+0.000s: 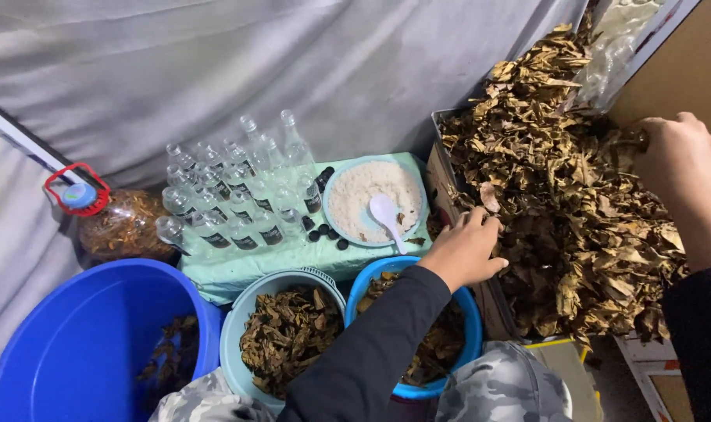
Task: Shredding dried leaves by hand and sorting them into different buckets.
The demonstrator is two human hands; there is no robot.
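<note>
A big heap of dry brown leaves [574,195] fills a box at the right. My left hand [466,250] rests on the near left edge of the heap, fingers curled into the leaves, above a bright blue bowl [471,316] partly filled with leaf pieces. My right hand [684,168] is pressed into the heap's right side; what its fingers hold is hidden. Both arms wear dark sleeves.
A pale blue bowl [238,320] of leaf pieces and a large blue bucket [74,344] stand at the front left. Behind them, on a green stand [254,262], are several clear small bottles [230,195], black caps and a plate [334,180] of white grains with a white spoon [387,215]. A jar with a red handle [98,211] lies at the left.
</note>
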